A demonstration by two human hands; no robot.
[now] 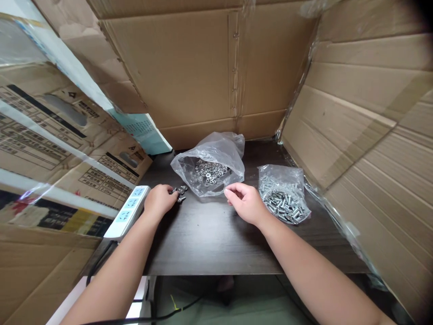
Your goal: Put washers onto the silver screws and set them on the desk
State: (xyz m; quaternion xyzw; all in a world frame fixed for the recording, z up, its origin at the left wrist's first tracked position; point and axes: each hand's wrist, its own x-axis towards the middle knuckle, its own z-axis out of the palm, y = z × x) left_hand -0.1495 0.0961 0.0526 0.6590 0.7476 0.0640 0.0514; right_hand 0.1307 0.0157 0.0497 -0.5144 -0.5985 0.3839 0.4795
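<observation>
My left hand (159, 201) is at the left of the table, its fingers curled closed round a bolt at the edge of a small pile of bolts (181, 198). Some of these seem to carry washers. My right hand (246, 203) hovers at the front right corner of a clear plastic bag (219, 149), thumb and forefinger pinched together; what they hold, if anything, is too small to make out. The bag lies with its mouth towards me, and loose washers (211, 171) are inside. Right of my right hand, a second clear bag (282, 174) holds many silver bolts (286, 206).
A white power strip (126, 214) with blue labels lies along the dark table's (199, 243) left edge. Cardboard walls (189, 67) enclose the back and both sides. A light-blue printed sheet (142, 131) leans at the back left. Black cable (176, 311) runs below the front edge.
</observation>
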